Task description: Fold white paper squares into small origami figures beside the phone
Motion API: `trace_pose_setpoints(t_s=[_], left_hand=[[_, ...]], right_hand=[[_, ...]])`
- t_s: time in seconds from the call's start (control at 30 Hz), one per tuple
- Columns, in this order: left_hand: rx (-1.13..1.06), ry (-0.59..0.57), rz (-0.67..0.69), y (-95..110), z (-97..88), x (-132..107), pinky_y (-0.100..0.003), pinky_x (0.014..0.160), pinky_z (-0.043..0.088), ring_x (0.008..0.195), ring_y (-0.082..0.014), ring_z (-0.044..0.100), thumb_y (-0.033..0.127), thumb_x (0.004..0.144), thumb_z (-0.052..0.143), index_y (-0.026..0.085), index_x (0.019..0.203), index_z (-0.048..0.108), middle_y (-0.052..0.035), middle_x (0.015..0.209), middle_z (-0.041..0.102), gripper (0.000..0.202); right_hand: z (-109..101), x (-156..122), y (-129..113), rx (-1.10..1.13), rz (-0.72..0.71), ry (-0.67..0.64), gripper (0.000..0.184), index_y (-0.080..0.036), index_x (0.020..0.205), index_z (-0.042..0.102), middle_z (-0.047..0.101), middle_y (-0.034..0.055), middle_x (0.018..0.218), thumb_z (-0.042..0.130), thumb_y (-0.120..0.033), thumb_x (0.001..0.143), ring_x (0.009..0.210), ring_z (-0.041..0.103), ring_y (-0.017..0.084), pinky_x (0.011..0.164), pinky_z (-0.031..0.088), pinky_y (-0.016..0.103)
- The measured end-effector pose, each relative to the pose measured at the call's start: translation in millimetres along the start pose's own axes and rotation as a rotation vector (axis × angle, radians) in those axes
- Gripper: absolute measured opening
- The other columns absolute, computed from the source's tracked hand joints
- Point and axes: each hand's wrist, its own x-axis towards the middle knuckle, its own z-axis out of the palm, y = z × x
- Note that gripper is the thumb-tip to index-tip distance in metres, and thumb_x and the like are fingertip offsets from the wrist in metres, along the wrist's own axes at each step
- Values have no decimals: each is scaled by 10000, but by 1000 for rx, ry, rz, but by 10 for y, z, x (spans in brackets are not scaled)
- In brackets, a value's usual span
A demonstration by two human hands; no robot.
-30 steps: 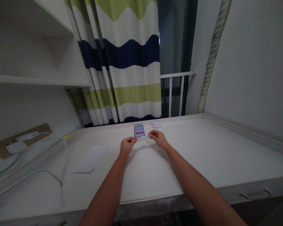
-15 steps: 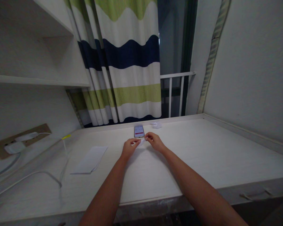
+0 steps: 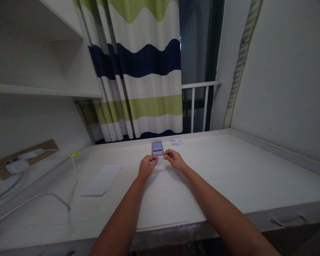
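Note:
A small piece of white paper [image 3: 160, 161] is held between my two hands, just above the desk. My left hand [image 3: 146, 165] pinches its left side between thumb and fingers. On the other side, my right hand [image 3: 174, 159] grips the paper's upper right edge with the fingertips. Right behind the paper lies a phone [image 3: 157, 148] with its screen lit. Folded white paper pieces [image 3: 177, 141] rest to the right of the phone, near the back edge. The paper's exact folds are too small to make out.
A stack of white paper sheets [image 3: 102, 180] lies on the left of the white desk [image 3: 242, 170]. Charger plugs [image 3: 17, 166] sit in a wall socket at far left, with a white cable [image 3: 46, 194] trailing over the desk. A striped curtain [image 3: 152, 85] hangs behind.
The paper between my hands has tilted, so more of its face shows below my fingers. My left hand has shifted very slightly; my right hand is almost unmoved.

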Motion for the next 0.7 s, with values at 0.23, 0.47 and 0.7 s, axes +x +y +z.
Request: trace_pose_setpoints(t_s=[0.23,0.47,0.7], left_hand=[[27,-27,1,29,2,-12,-266,669,425,717,-156,546,249,674,565,180,698,650,-43,725,629,112],[-165,-111,-139,35,12,3,-266,663,431,738,-182,592,335,653,583,164,708,673,-46,755,676,200],[-156,-99,-148,66,-27,9,-296,706,430,723,-200,603,344,640,591,160,688,687,-48,732,686,214]], right_hand=[[23,16,52,39,89,-52,223,-154,736,609,600,18,702,597,-355,639,594,490,115,547,373,227],[-20,22,33,41,79,-40,168,-160,684,619,594,1,641,591,-320,642,581,478,115,556,357,225],[-14,25,20,190,121,-26,161,-151,659,607,576,0,626,607,-306,616,587,477,110,573,371,231]])
